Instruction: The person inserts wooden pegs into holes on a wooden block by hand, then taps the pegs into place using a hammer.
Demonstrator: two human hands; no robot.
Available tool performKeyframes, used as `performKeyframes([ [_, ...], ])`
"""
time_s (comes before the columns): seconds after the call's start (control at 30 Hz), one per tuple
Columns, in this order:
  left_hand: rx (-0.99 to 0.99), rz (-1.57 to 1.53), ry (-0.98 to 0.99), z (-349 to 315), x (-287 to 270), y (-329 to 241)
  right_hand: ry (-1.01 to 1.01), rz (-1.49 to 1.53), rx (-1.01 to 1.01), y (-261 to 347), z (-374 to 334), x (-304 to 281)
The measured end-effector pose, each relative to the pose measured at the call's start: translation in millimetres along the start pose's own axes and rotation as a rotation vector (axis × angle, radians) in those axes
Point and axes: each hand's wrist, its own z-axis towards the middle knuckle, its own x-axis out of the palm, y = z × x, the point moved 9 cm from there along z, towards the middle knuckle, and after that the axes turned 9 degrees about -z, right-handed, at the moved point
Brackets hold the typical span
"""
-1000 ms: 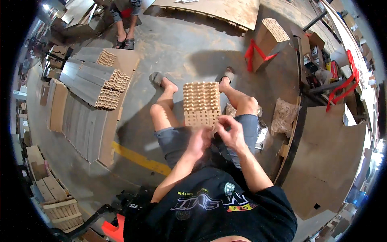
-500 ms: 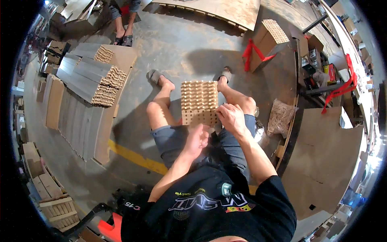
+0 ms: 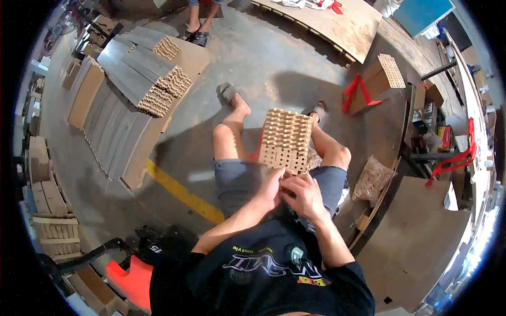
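Between my knees stands a wooden block of stacked strips point(image 3: 284, 136), its top face full of drilled holes. Light dowel pegs stick up from the far and middle rows, while the rows nearest me show bare dark holes. My left hand point(image 3: 271, 187) is at the block's near edge, its fingers curled inward. Right beside it, my right hand point(image 3: 304, 193) bends its fingers toward the left one, the two touching or almost so. Both hands look closed, and whatever lies in the fingers is hidden.
A clear bag of dowels point(image 3: 373, 180) lies right of my knee. Farther right, another drilled block point(image 3: 391, 71) has a red strap point(image 3: 355, 95). Stacked grey-faced boards point(image 3: 142, 68) fill the left. A person's feet point(image 3: 196, 35) and a low wooden platform point(image 3: 337, 26) are beyond.
My right hand has left the block's right side and come to its near edge, meeting my left hand. The whole view has shifted, with the scene moving right and tilting.
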Motion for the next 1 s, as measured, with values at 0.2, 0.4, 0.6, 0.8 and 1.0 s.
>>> performKeyframes([
  [0.2,-0.07,-0.006,-0.019,16,-21,24,0.049,-0.032,0.065,-13,-10,22],
  [0.4,0.002,-0.02,0.033,9,-13,24,0.097,-0.018,0.084,-17,-9,32],
  [0.6,0.031,0.028,0.025,9,-24,30,-0.031,0.049,0.048,-13,-10,26],
  [0.8,-0.063,-0.017,0.018,13,-12,31,-0.128,0.26,0.362,-61,-19,7],
  [1.0,0.102,0.064,-0.05,-18,-2,-18,-0.317,0.273,0.423,-97,4,-31],
])
